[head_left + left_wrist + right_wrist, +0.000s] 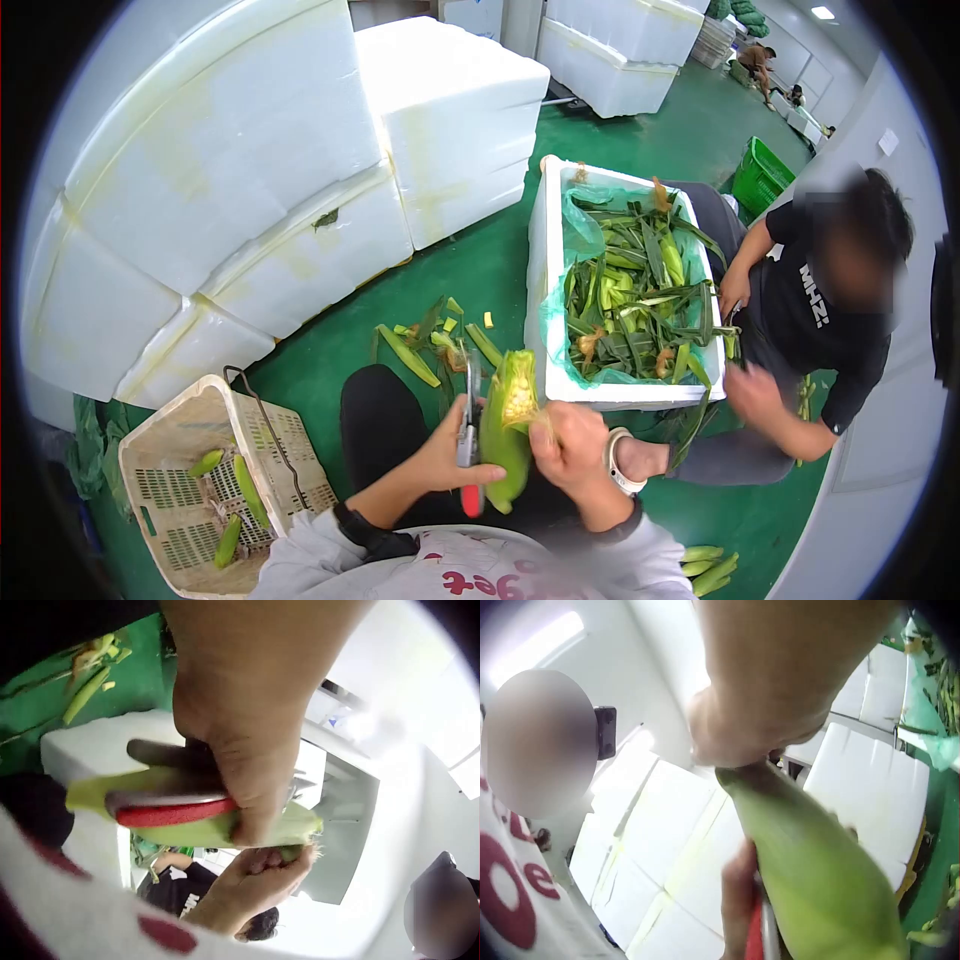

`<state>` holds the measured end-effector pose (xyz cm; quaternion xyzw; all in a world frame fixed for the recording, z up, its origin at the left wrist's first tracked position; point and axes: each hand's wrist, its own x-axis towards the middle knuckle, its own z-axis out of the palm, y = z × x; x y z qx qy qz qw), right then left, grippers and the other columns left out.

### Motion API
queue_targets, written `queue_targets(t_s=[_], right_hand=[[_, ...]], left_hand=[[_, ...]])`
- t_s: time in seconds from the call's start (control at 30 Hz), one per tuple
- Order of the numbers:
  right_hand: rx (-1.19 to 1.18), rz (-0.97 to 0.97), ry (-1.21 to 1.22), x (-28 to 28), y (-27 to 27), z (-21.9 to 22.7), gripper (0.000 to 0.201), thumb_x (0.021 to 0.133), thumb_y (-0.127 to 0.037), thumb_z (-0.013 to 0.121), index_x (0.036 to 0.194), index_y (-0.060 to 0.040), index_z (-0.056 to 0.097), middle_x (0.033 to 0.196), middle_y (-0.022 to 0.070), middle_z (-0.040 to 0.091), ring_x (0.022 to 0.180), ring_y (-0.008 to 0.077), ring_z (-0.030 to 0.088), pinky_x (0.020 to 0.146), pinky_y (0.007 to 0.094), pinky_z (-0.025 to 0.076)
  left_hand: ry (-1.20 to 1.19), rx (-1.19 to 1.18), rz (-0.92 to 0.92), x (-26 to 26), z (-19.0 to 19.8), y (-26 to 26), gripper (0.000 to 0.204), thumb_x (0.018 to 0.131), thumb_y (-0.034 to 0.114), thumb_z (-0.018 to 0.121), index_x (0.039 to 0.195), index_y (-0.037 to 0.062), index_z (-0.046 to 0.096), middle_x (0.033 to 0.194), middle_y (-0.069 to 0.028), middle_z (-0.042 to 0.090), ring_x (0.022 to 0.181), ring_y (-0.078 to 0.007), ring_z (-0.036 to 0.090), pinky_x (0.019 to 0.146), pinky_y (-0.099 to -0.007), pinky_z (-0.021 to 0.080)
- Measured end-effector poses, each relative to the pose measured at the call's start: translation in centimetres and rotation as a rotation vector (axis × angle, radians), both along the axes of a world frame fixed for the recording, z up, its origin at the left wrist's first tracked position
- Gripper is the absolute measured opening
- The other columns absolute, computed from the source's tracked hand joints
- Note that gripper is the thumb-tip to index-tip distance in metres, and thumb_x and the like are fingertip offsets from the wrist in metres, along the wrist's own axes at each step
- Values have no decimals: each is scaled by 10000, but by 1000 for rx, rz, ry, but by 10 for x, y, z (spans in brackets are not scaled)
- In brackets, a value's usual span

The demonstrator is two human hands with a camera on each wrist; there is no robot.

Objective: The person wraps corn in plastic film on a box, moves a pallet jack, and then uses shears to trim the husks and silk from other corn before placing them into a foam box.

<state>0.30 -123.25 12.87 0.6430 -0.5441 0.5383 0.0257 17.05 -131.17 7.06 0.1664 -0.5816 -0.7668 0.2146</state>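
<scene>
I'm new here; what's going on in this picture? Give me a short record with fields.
Left hand: holds corn and a red-handled tool
Right hand: grips the corn near its exposed kernels
Basket: a few green ears inside
White box: plastic lining, heaped husks
Floor: green, scattered scraps
Other person: seated beside the white box

"MHZ" stands on the black T-shirt (812, 298); the white top (559, 915) shows a red "e".
</scene>
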Motion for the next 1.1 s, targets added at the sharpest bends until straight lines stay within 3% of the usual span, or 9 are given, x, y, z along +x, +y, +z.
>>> queue_targets(t_s=[0.1, 0.4, 0.53, 0.6, 0.63, 0.73, 0.83, 0.97, 1.1], right_hand=[[-310, 101, 149, 8, -2, -8, 206, 650, -24, 691, 678, -63, 491, 628, 46, 511, 482, 175, 475, 417, 289, 370], [-297, 137, 310, 17, 8, -2, 194, 579, -105, 651, 722, -100, 521, 728, 34, 560, 545, 145, 492, 473, 248, 356], [-126, -75, 325, -3, 11, 5, 234, 621, -188, 721, 747, -90, 549, 715, 35, 552, 579, 199, 514, 529, 298, 397], [-13, -268, -306, -13, 1, -2, 544, 801, -450, 678, 1122, -45, 505, 990, 104, 506, 933, 250, 511, 768, 405, 433], [2, 13, -956, -10, 1, -7, 902, 750, -558, 687, 1382, -72, 264, 1285, 125, 392, 1115, 265, 459, 922, 425, 408], [199, 480, -1361, 10, 49, -49, 1131, 746, -574, 686, 1480, -103, -33, 1520, 135, 142, 1373, 282, 251, 1080, 443, 266], [432, 284, -1580, 15, 128, -100, 788, 776, -329, 729, 1373, -14, 322, 1310, 132, 466, 1256, 266, 439, 1006, 394, 401], [-265, -36, -2083, -2, 224, -130, 579, 817, -509, 530, 1287, -180, 453, 960, 79, 610, 746, 240, 638, 909, 521, 462], [-831, -752, -2150, -20, 355, -238, 468, 836, -518, 542, 1085, -123, 509, 928, 72, 556, 821, 215, 550, 766, 403, 491]], left_hand=[[151, 390, 9, -9, -8, 11, 981, 649, 103, 816, 1415, 43, 207, 1280, -85, 459, 1166, -169, 468, 1002, -331, 376], [183, 548, -186, 2, -19, -3, 954, 632, 81, 807, 1400, 44, 242, 1281, -79, 462, 1197, -184, 453, 1027, -359, 357], [-3, 211, -136, 3, 13, -5, 951, 623, 175, 842, 1362, 27, 263, 1272, -86, 432, 1195, -171, 409, 1028, -338, 314], [-122, -72, -241, 3, 8, -7, 855, 621, 220, 854, 1265, 27, 325, 1092, -69, 444, 1055, -160, 447, 895, -307, 377], [-161, -138, -266, 1, 8, -2, 830, 623, 238, 854, 1237, 29, 336, 1038, -62, 436, 1017, -154, 448, 855, -294, 386], [-280, -221, -288, -24, 23, 16, 774, 654, 263, 828, 1209, 3, 355, 1053, -108, 437, 995, -201, 478, 834, -310, 415], [-244, -719, -353, -62, 42, 31, 717, 685, 277, 793, 1178, -28, 371, 1090, -166, 423, 957, -267, 491, 818, -345, 435], [-390, -354, -597, -74, 17, 44, 650, 683, 173, 803, 1173, 20, 406, 1050, -99, 490, 961, -187, 542, 829, -320, 458], [-440, 56, -429, -63, -19, 36, 579, 714, 40, 746, 1176, 65, 397, 1004, -66, 521, 943, -180, 569, 820, -314, 478]])
